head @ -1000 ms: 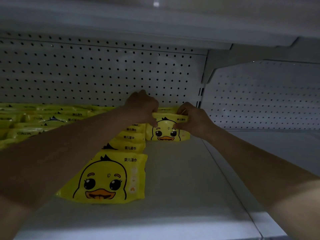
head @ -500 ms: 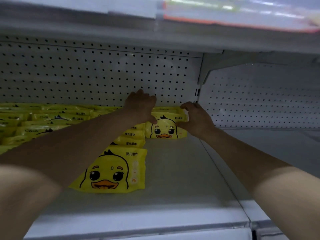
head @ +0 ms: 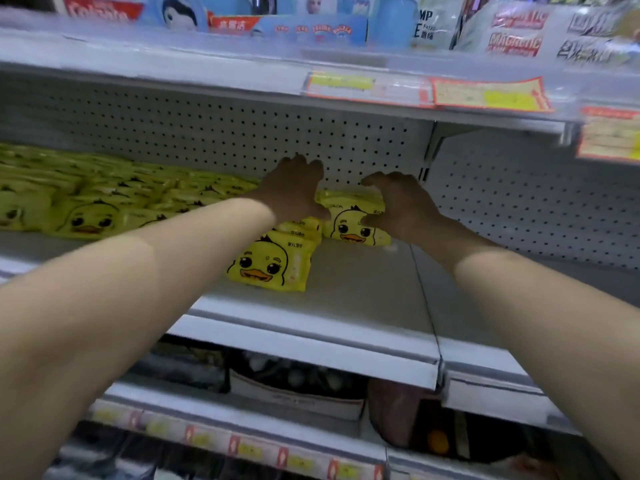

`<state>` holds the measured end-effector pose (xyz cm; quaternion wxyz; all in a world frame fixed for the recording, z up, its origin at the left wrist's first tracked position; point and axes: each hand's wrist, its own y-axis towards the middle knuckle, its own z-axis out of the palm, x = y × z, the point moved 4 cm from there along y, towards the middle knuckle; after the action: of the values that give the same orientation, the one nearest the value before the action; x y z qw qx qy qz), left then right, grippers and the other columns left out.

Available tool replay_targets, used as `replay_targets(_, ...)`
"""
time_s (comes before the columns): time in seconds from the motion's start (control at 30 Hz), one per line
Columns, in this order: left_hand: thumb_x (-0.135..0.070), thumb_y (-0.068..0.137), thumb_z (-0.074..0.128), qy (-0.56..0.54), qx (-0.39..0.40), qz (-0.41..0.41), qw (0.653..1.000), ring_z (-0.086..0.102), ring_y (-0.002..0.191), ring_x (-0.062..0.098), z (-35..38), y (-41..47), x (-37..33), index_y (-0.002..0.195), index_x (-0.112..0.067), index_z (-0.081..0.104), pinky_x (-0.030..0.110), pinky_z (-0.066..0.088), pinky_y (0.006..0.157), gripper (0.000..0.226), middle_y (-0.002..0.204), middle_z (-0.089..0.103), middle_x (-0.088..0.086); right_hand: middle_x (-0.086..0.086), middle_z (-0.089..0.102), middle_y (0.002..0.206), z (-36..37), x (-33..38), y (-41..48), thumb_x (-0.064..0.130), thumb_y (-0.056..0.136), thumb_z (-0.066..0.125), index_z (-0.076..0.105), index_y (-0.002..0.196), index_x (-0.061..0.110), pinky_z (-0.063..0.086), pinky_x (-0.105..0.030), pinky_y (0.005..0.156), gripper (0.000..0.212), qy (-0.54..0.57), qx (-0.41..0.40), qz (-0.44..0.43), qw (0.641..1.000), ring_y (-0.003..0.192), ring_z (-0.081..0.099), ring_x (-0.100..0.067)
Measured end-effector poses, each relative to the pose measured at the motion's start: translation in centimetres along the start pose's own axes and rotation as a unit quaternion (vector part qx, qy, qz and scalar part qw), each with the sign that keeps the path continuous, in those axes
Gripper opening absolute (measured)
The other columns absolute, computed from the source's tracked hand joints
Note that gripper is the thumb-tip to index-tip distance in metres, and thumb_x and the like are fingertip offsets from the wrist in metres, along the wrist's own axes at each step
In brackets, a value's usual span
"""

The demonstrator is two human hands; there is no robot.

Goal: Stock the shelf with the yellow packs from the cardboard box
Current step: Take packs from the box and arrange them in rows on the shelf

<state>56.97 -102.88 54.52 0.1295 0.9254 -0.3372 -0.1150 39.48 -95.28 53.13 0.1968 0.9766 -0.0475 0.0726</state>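
Yellow duck-face packs lie on a white shelf (head: 349, 306) with a pegboard back. A short stack of packs (head: 349, 225) sits at the back near the shelf's right end. A row of overlapping packs runs forward from it, ending in the front pack (head: 268, 268). Many more packs (head: 86, 206) fill the shelf's left part. My left hand (head: 294, 192) hovers over the row, fingers spread, holding nothing. My right hand (head: 398, 206) is curled open just right of the back stack, thumb close to its front face. The cardboard box is not in view.
The shelf above (head: 242, 64) carries toothpaste boxes and price tags (head: 485, 93) on its front edge. A bracket (head: 429, 161) divides this bay from the bare bay to the right (head: 519, 278). Below, a lower shelf (head: 298, 393) holds dark goods.
Both hands have let go of the back pack and lifted slightly away from it, fingers spread. The view has pulled back, so the shelves above and below now show.
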Motion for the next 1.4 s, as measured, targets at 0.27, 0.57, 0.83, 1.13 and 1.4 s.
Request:
replay_targets(0.27,-0.054,0.076,0.075,0.09,0.026,-0.138,0.986,0.049,0.113,0.032,-3.1,-14.3,-0.3,0.116,-0.015,0.056,0.048,0.049,0.093,0.059,0.124,0.055,0.012,-0.012,0.042,0.144,-1.4,7.3,-7.1,0.028,0.08,0.078,0.036,0.147,0.026,0.045,-0.04,0.101,0.079,0.026,0.059,-0.058,0.996,0.131,0.042,-0.032)
replay_targets(0.57,-0.043,0.075,0.079,0.06,0.052,-0.286,0.955,0.041,0.12,0.034,-5.3,-32.3,4.6,0.13,-0.018,0.046,0.049,0.049,0.089,0.069,0.126,0.043,0.012,-0.006,0.039,0.146,1.8,19.8,-15.3,0.042,0.08,0.078,0.037,0.145,0.03,0.043,-0.044,0.101,0.077,0.061,0.118,-0.201,0.971,0.133,0.037,-0.028)
replay_targets(0.83,-0.035,0.072,0.082,0.069,0.033,-0.39,0.917,0.043,0.117,0.033,-7.4,-46.7,11.3,0.123,-0.021,0.049,0.047,0.047,0.092,0.063,0.123,0.041,0.011,-0.002,0.046,0.138,5.3,34.0,-21.8,0.04,0.077,0.079,0.042,0.141,0.033,0.047,-0.042,0.097,0.074,0.091,0.156,-0.314,0.932,0.128,0.042,-0.025)
replay_targets(1.13,-0.039,0.076,0.079,0.088,0.08,-0.431,0.895,0.04,0.122,0.031,-9.1,-60.5,21.5,0.133,-0.022,0.043,0.041,0.045,0.082,0.07,0.131,0.041,0.009,-0.005,0.047,0.137,10.9,50.3,-27.7,0.036,0.077,0.078,0.042,0.141,0.029,0.049,-0.043,0.094,0.074,0.083,0.195,-0.34,0.916,0.125,0.045,-0.028)
replay_targets(1.4,-0.04,0.078,0.077,0.116,0.11,-0.428,0.889,0.041,0.122,0.031,-9.2,-68.9,30.8,0.136,-0.022,0.042,0.043,0.045,0.088,0.071,0.13,0.042,0.011,-0.001,0.048,0.136,16.3,60.6,-29.7,0.037,0.078,0.079,0.044,0.139,0.027,0.048,-0.04,0.094,0.071,0.099,0.214,-0.323,0.917,0.125,0.048,-0.024)
